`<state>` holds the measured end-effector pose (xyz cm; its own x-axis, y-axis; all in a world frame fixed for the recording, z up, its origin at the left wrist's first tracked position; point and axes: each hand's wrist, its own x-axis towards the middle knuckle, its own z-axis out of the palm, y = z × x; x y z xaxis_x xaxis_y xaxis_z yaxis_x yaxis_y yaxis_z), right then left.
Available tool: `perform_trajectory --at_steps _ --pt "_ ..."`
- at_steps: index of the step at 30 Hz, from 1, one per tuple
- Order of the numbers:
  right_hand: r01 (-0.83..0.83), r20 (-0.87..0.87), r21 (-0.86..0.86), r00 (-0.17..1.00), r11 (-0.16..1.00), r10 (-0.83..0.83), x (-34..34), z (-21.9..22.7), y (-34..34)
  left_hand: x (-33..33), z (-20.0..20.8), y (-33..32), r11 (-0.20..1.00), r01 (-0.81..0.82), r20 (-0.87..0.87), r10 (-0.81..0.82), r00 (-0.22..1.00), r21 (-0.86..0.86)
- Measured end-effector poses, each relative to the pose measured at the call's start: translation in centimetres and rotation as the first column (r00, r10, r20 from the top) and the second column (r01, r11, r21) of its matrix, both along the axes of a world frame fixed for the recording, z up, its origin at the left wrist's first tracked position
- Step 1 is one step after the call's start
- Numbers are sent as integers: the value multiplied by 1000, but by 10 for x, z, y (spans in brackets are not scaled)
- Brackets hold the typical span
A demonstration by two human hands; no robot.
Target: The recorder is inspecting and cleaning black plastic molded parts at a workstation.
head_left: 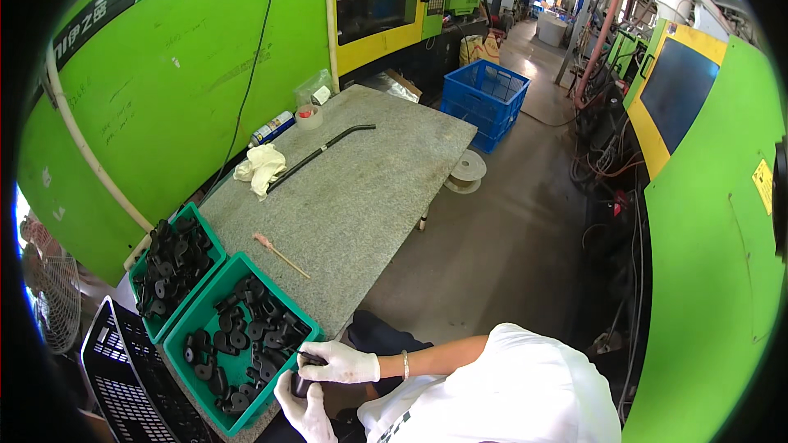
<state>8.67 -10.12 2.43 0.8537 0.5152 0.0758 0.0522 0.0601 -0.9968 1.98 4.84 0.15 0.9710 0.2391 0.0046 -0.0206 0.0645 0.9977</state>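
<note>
Both my hands wear white gloves and meet at the near edge of the table. My left hand (307, 414) is closed around a black plastic part (301, 385). Just above it, my right hand (343, 363) is closed too, its fingers at the upper end of the same part; what exactly the fingertips grip is too small to tell. Right beside them stands a green bin (194, 312), loosely filled with black plastic parts (263, 330). A second green bin (215, 244) behind it, to the left, is heaped with similar parts (174, 262).
On the grey table (361, 197) lie a screwdriver (281, 256), a bent black tube (322, 154), a whitish cloth (261, 167), a spray can (272, 129) and a tape roll (309, 117). A black crate (131, 373) stands left, a blue crate (484, 102) beyond. Green machines (197, 57) flank the aisle.
</note>
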Motion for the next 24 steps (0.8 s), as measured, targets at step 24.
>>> perform_trajectory --at_steps 24 --pt "204 -105 92 975 975 -194 -36 -5 17 -2 17 -55 918 -383 29 382 924 105"
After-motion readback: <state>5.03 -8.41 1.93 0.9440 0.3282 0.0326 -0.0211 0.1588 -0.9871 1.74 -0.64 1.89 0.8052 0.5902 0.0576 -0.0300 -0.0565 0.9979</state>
